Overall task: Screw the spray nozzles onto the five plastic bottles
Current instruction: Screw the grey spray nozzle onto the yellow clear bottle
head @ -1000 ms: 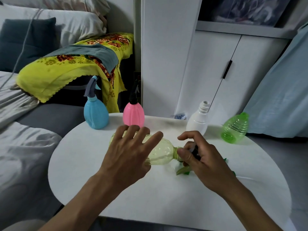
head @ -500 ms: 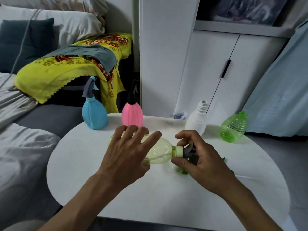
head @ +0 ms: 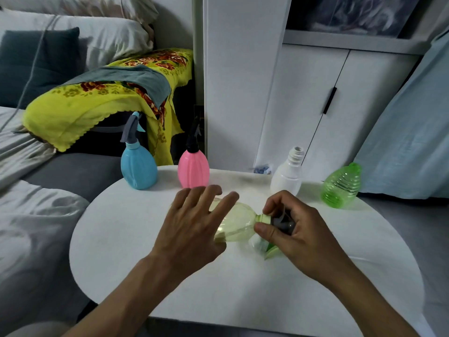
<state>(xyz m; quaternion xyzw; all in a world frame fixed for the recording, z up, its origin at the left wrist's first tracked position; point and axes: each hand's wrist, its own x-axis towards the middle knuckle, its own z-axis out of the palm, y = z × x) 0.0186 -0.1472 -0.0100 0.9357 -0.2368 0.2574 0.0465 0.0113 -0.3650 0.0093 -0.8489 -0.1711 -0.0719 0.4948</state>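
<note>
Yellow bottle (head: 239,224) — under left hand (head: 192,229), touching.

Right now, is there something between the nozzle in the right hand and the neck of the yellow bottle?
Nothing visible. The right hand holds the grey nozzle right at the yellow bottle neck, and the left hand rests on the bottle's body.

Bare table (head: 243,288) lies open across the lower middle of the frame and at its left edge, while the blue bottle (head: 139,170), pink bottle (head: 193,169), white bottle (head: 286,177) and green bottle (head: 341,187) line the far rim.
</note>
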